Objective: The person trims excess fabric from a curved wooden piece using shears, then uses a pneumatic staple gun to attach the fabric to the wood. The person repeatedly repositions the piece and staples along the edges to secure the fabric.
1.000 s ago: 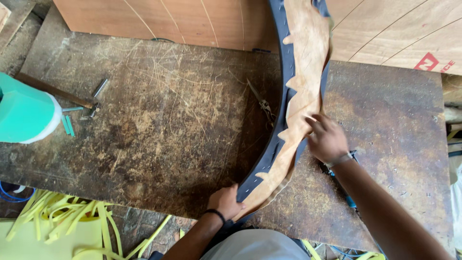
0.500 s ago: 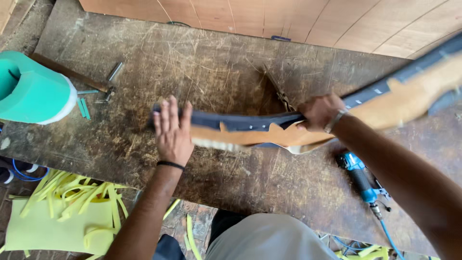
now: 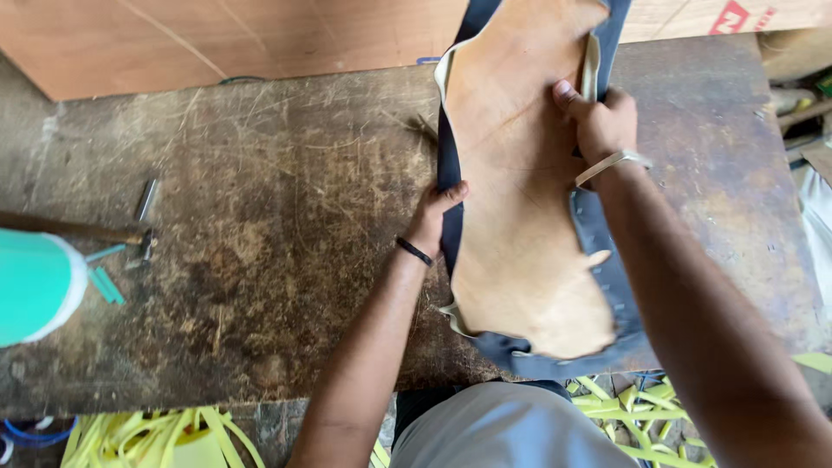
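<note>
1. Half a second ago the curved dark-blue panel faced with tan leather (image 3: 529, 225) lay crosswise; now it stands lengthwise on the scarred wooden workbench (image 3: 260, 260).
2. Left hand (image 3: 433, 217) is closed on its left edge.
3. Right hand (image 3: 602, 121) pinches the upper right rim.
4. Judging by this, repositioning is under way; next, it needs settling flat.
</note>
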